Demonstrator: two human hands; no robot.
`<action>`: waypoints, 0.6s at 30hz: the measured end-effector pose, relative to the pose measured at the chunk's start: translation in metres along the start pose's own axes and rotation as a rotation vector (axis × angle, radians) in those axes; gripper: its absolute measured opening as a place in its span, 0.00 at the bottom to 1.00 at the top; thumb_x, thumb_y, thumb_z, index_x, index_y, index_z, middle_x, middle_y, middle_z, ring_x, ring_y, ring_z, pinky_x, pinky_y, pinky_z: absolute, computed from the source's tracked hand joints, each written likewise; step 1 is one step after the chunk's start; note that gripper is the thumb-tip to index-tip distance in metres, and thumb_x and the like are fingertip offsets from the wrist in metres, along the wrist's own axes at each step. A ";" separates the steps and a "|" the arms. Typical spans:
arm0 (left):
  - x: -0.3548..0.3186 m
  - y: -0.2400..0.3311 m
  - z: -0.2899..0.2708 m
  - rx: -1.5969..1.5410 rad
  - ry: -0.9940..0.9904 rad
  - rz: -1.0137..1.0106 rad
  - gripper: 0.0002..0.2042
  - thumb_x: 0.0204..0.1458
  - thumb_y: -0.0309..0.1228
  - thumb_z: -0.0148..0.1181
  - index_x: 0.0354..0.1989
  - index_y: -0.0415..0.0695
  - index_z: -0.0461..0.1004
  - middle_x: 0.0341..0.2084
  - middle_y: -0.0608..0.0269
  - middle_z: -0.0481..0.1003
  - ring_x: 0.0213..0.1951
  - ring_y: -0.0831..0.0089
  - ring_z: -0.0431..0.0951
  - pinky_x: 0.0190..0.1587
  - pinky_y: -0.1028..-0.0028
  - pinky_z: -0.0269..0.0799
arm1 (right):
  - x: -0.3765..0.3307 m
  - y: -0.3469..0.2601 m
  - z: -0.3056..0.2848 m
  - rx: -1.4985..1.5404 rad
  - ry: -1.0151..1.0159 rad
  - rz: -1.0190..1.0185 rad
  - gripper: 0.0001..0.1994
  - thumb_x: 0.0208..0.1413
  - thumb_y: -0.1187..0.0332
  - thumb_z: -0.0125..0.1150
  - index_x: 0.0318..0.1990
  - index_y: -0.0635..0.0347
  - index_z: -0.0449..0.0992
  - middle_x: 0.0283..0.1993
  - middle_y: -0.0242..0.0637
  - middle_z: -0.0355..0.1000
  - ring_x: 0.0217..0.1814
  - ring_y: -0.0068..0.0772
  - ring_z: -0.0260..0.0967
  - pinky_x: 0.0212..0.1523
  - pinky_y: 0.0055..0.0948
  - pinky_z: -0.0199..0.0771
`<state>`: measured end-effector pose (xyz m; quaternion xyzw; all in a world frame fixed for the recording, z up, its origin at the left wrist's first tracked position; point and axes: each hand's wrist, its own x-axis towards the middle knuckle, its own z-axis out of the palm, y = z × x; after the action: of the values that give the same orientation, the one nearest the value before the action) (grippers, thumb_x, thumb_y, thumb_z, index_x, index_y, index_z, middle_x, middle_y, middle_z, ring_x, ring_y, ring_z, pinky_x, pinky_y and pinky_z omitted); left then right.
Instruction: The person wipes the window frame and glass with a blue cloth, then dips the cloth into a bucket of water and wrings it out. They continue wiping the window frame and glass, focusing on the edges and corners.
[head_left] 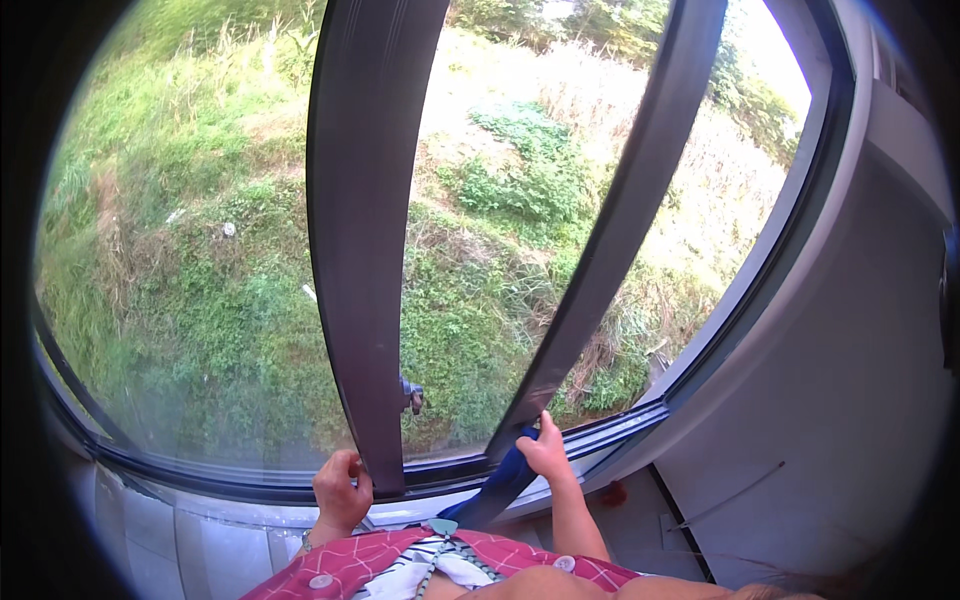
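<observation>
The left hand's [341, 490] fingertips are hidden behind the dark window frame bar [358, 250]. The blue cloth [497, 487] is partly covered by the right hand [546, 452], and a small dark object [411, 394] outside the glass is too small to identify.

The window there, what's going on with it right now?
A person stands at a dark-framed sliding window looking down on a grassy slope. The left hand grips the bottom of the wide upright frame. The right hand presses a blue cloth against the foot of the second, slanting frame bar, near the lower track.
</observation>
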<state>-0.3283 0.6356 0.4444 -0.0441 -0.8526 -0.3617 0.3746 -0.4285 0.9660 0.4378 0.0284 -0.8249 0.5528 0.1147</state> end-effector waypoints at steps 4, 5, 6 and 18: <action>0.002 0.006 0.001 -0.053 -0.030 -0.036 0.09 0.40 0.19 0.57 0.31 0.42 0.69 0.19 0.57 0.70 0.21 0.61 0.74 0.25 0.66 0.69 | -0.010 -0.010 0.024 -0.014 -0.192 -0.026 0.37 0.39 0.68 0.58 0.62 0.65 0.57 0.46 0.53 0.72 0.47 0.46 0.72 0.50 0.33 0.69; 0.002 0.006 0.000 -0.051 -0.040 -0.047 0.09 0.40 0.19 0.57 0.31 0.41 0.69 0.20 0.57 0.71 0.21 0.61 0.75 0.25 0.67 0.69 | -0.015 -0.027 0.028 -0.063 -0.273 0.030 0.39 0.39 0.67 0.58 0.64 0.65 0.54 0.50 0.56 0.71 0.52 0.50 0.70 0.53 0.34 0.66; 0.004 0.007 0.000 -0.053 -0.054 -0.045 0.09 0.41 0.19 0.57 0.32 0.41 0.69 0.20 0.57 0.71 0.22 0.62 0.75 0.26 0.67 0.70 | -0.022 -0.052 0.031 -0.080 -0.309 0.037 0.40 0.39 0.66 0.58 0.65 0.65 0.52 0.50 0.57 0.70 0.52 0.52 0.70 0.53 0.35 0.67; 0.007 0.018 -0.010 -0.140 -0.149 -0.194 0.09 0.44 0.20 0.58 0.34 0.41 0.68 0.22 0.58 0.73 0.22 0.67 0.76 0.27 0.70 0.71 | -0.035 -0.091 0.116 -0.252 -0.740 -0.288 0.47 0.40 0.64 0.57 0.69 0.58 0.40 0.29 0.58 0.71 0.33 0.57 0.70 0.36 0.45 0.70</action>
<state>-0.3209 0.6407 0.4636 -0.0143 -0.8509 -0.4507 0.2696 -0.3972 0.8211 0.4699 0.3259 -0.8593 0.3783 -0.1106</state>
